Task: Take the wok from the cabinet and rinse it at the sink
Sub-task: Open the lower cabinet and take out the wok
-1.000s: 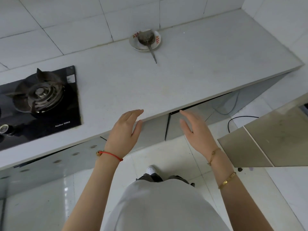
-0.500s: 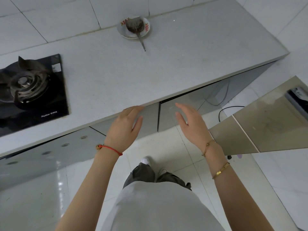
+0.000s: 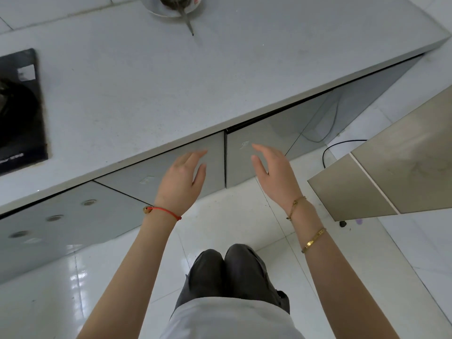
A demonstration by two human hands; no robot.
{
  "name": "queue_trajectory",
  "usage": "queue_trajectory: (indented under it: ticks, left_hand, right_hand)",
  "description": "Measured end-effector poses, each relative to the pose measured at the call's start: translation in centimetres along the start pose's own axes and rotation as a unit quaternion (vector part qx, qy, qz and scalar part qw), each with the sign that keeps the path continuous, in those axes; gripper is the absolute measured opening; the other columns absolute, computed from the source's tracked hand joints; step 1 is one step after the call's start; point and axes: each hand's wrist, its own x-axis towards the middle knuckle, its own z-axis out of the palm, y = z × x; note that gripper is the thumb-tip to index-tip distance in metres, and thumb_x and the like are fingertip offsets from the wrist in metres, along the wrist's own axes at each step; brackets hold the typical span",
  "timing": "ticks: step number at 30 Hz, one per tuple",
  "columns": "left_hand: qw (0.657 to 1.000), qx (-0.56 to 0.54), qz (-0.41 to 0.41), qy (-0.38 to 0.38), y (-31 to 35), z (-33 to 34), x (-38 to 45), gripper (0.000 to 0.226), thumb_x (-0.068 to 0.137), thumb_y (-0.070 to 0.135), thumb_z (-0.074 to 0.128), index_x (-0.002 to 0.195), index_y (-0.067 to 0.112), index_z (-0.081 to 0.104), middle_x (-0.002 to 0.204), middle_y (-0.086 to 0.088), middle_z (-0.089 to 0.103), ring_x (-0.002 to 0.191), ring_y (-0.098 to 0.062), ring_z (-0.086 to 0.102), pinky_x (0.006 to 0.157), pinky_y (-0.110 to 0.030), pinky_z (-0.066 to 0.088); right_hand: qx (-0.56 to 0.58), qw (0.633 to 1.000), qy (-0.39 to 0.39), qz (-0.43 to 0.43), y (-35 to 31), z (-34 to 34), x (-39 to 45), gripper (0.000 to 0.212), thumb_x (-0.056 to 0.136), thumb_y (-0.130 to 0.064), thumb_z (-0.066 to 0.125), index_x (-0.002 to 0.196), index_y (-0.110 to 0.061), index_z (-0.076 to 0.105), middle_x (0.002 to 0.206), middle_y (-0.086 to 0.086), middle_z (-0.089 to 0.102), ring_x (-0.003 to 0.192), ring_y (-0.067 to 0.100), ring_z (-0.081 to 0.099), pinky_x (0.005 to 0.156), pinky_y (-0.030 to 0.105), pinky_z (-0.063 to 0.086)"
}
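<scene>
Two grey cabinet doors sit under the counter edge, both closed: a left door [image 3: 171,167] and a right door [image 3: 247,157], split by a dark vertical gap. My left hand [image 3: 179,182] is open, fingers apart, just in front of the left door. My right hand [image 3: 274,172] is open too, held before the right door's lower corner. Neither hand holds anything. No wok and no sink are in view.
The pale countertop [image 3: 171,89] overhangs the doors. A black gas hob [image 3: 19,113] lies at the left. A white plate with a metal ladle [image 3: 176,6] rests at the back. A beige panel [image 3: 391,172] juts in from the right, with a black cable [image 3: 342,145] on the tiled floor.
The view has dropped lower and closer to the cabinet fronts. Both hands have moved down from the counter edge to the door faces, and the knees now show.
</scene>
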Motion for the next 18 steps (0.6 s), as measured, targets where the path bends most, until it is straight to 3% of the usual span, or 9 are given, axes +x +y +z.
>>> queue_trajectory:
  ticks: [9,18]
  left_hand:
    - [0.999,0.016,0.040,0.031,-8.7,12.8,1.5,0.037,0.102,0.017,0.047,0.138,0.011,0.053,0.132,-0.008,0.060,0.119,-0.026,0.058,0.096,-0.037,0.050]
    - [0.984,-0.004,0.099,0.148,-15.1,23.1,4.4,0.038,0.098,0.017,0.053,0.136,0.013,0.054,0.124,-0.004,0.062,0.115,-0.022,0.060,0.090,-0.038,0.052]
  right_hand:
    - [0.016,0.998,0.057,-0.030,8.8,10.9,4.0,0.037,0.103,-0.025,0.044,0.134,-0.010,0.055,0.131,0.004,0.061,0.127,0.020,0.049,0.108,0.030,0.037]
    - [0.060,0.975,0.186,-0.103,14.6,17.0,7.8,0.029,0.100,-0.025,0.051,0.120,-0.010,0.065,0.111,0.002,0.069,0.105,0.017,0.061,0.098,0.036,0.047]
